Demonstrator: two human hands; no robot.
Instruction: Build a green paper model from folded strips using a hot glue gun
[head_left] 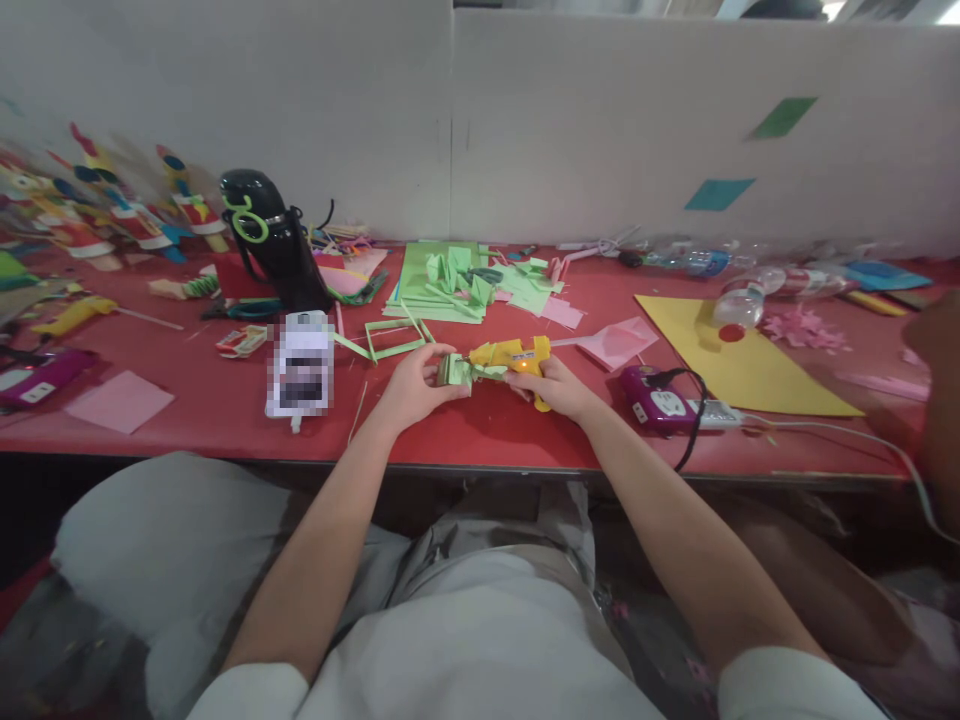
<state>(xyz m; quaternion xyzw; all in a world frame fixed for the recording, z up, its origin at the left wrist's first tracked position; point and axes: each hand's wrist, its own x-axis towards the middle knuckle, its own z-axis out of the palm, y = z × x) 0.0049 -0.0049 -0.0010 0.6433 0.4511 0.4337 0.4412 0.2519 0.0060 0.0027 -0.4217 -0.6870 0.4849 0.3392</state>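
My left hand (420, 388) is closed around a small folded green paper piece (454, 373) above the red table. Close to its right, my right hand (551, 385) grips a yellow glue gun (517, 353), whose nozzle points left at the paper. An orange light glows on the gun, and a glue stick sticks out of its back. A strip of pale green paper lies just under the gun; whether it touches my fingers I cannot tell. Behind my left hand is a green paper frame (394, 340).
Green paper sheets (409, 290) with cut pieces lie at the back. A phone (300, 365) and black bottle (262, 235) stand left. Right are a purple power strip (656, 400) with cables, yellow sheet (750, 370) and plastic bottle (742, 300). Another person's arm (941, 400) shows far right.
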